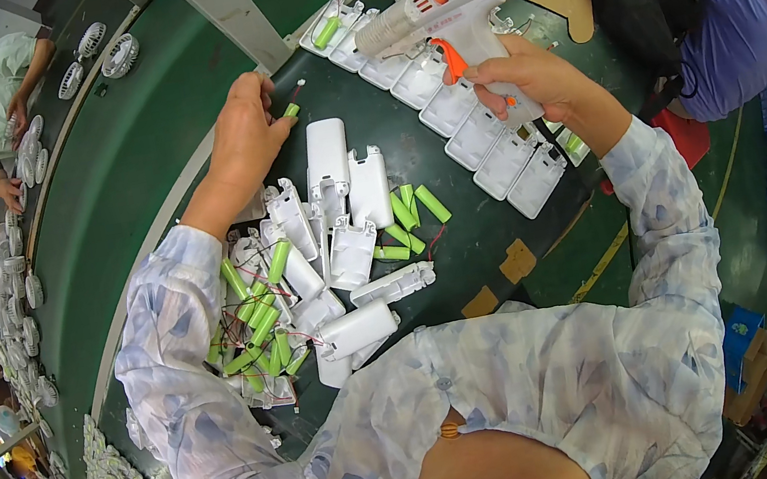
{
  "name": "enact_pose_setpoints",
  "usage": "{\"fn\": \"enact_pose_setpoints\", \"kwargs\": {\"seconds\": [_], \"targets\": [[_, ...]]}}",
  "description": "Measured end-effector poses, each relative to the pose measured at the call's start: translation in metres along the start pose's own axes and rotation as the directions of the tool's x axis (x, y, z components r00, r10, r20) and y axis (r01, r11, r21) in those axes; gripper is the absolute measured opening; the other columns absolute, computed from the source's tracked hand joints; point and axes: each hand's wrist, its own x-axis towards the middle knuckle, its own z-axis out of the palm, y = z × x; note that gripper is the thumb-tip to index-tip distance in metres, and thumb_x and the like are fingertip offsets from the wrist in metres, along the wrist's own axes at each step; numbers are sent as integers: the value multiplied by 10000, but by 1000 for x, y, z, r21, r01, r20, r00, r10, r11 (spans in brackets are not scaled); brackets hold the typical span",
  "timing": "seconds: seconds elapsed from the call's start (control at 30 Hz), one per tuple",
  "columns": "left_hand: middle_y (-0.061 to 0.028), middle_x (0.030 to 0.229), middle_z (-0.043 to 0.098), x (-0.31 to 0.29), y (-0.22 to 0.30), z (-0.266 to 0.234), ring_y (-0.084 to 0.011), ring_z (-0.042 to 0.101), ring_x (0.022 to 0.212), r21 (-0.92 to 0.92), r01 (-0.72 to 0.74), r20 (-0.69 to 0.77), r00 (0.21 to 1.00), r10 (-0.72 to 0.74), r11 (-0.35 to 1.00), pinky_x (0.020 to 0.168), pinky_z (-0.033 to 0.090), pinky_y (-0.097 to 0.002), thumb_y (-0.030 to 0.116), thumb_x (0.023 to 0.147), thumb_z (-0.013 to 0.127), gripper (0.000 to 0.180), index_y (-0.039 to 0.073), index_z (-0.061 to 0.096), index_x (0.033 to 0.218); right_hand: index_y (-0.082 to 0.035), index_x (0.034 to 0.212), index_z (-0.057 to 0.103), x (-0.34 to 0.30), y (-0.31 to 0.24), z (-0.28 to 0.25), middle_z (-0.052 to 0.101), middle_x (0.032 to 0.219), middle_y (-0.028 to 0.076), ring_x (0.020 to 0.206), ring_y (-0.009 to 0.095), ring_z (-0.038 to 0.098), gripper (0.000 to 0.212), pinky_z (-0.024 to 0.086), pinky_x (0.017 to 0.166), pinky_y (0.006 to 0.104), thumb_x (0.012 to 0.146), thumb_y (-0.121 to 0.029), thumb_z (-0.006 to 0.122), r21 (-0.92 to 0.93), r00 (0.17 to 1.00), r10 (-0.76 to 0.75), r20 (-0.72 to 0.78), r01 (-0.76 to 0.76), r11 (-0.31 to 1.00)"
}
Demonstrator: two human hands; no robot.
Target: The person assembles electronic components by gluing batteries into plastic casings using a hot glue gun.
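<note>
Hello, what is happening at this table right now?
A person sits at a dark green table. The right hand holds a white glue gun by its handle, above a row of open white plastic shells. The left hand pinches a small green battery with a wire. A pile of green batteries and white housings lies near the person's body. Other people work nearby.

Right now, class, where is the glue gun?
In the head view, upper right: the right hand grips the white glue gun above a row of open white casings.
</note>
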Motion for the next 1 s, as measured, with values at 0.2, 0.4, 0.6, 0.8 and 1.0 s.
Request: {"fn": "enact_pose_setpoints", "kwargs": {"seconds": [0.2,0.4,0.6,0.8,1.0], "targets": [[-138,885,630,13,-14,6,-339,625,767,265,-306,107,952,288,914,715,514,-420,97,794,704,147,27,670,918,10,1013,581,2,0,2,539,618,53,505,139,492,268,420,491,317,863,-204,639,-56,1000,17,-13,-18,998],[-158,888,626,42,11,8,-362,629,807,346,-372,133,928,348,861,702,497,-462,140,845,660,123,29,677,896,18,1085,566,-2,4,-1,550,628,46,509,115,488,277,406,517,274,907,-194,582,-35,999,3,-53,-5,999],[-114,913,615,91,45,41,-329,619,870,190,-490,-57,859,508,851,744,501,-430,150,855,661,114,51,691,902,1,1059,595,-10,10,-5,556,654,62,551,140,509,268,406,505,301,896,-209,620,57,997,-29,-65,33,998],[-51,941,611,104,38,73,-261,600,963,416,-449,-7,868,497,791,769,514,-396,182,835,693,103,113,730,902,0,1092,584,-14,10,-2,570,680,68,568,140,517,293,406,513,299,895,-215,616,90,997,-26,-72,32,995],[-65,920,612,95,38,72,-271,601,939,362,-431,-162,844,511,827,766,513,-394,197,833,697,133,106,723,926,-16,1103,575,-15,13,-3,571,648,40,511,112,492,264,427,511,273,907,-191,588,88,997,-16,-79,23,996]]}}
